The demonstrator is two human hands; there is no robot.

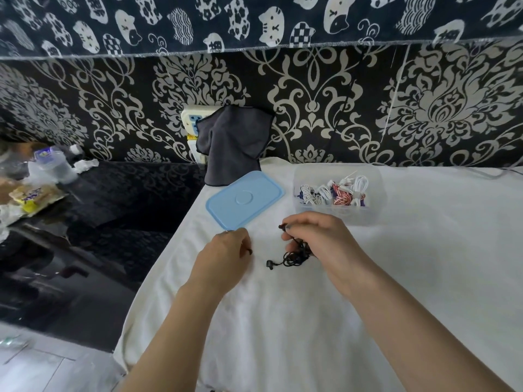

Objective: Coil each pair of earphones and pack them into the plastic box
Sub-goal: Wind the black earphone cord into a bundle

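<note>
A pair of black earphones hangs in a loose bundle over the white cloth, one earbud dangling at the lower left. My right hand grips the bundle, its fingers curled round the cord. My left hand is just to the left with curled fingers, pinching a small dark end of the cord. Behind the hands stands the clear plastic box, holding several coiled earphones in white, red-white and blue. Its blue lid lies flat to the left of it.
A dark grey cloth hangs over a power strip at the back wall. Left of the white cloth is a black glossy table with a plastic bottle and snack packets. Patterned fabric covers the wall.
</note>
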